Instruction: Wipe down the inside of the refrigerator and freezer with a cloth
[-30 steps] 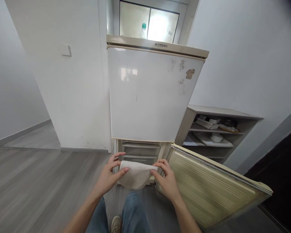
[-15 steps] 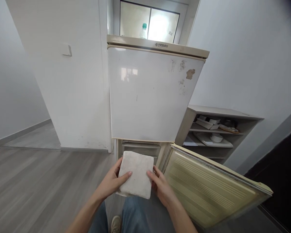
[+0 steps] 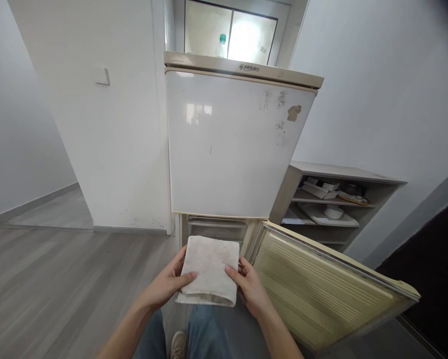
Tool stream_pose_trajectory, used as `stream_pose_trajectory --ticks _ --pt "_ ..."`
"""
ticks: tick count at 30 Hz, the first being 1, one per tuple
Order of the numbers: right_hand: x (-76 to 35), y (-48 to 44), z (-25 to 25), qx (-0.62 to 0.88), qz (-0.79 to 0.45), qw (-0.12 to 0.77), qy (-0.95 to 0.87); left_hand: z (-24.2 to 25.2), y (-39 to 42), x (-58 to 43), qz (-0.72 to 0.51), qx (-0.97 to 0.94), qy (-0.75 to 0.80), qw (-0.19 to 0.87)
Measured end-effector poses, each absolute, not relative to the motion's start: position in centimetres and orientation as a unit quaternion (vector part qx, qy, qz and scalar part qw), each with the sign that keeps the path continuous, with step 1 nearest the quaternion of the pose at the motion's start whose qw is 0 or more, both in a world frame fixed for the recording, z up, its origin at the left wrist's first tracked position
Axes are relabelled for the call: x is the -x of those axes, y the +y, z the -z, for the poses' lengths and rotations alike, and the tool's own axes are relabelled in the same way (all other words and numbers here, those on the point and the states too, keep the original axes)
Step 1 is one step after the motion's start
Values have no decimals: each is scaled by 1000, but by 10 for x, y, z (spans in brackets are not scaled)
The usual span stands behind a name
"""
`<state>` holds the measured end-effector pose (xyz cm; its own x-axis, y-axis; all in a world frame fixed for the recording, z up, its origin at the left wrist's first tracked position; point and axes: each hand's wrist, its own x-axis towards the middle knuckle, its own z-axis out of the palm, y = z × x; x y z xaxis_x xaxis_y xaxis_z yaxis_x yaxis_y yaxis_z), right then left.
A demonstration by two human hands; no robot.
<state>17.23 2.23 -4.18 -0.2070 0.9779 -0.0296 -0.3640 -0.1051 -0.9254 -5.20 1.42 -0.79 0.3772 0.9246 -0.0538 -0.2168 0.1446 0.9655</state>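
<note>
A folded off-white cloth (image 3: 210,269) is held flat in front of me by both hands. My left hand (image 3: 167,284) grips its left edge, thumb on top. My right hand (image 3: 249,286) grips its right edge the same way. Behind the cloth stands an old white fridge (image 3: 231,144) with its upper door closed. Its lower door (image 3: 321,284) is swung open to the right, and drawers (image 3: 216,229) show inside the lower compartment.
A low open shelf unit (image 3: 339,199) with boxes and a bowl stands right of the fridge. A bottle with a green cap (image 3: 221,46) stands on the fridge top. Grey wood floor (image 3: 59,279) stretches left. My jeans and one shoe (image 3: 178,345) show below.
The cloth hung draped between my hands a second ago; it has been folded over into a flat rectangle and now rests slightly lower, held at both sides.
</note>
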Motion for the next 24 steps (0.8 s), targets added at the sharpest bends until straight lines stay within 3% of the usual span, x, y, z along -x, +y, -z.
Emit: stream_pose_trajectory --ticks 10,18,24 --pt "-180 11 32 290 -694 470 -463 10 13 58 -420 -471 356 689" --pt "-184 13 45 342 -691 485 -413 25 10 56 -434 -429 342 714" --pt "-202 10 48 316 -705 430 -468 30 11 58 -397 -514 389 653"
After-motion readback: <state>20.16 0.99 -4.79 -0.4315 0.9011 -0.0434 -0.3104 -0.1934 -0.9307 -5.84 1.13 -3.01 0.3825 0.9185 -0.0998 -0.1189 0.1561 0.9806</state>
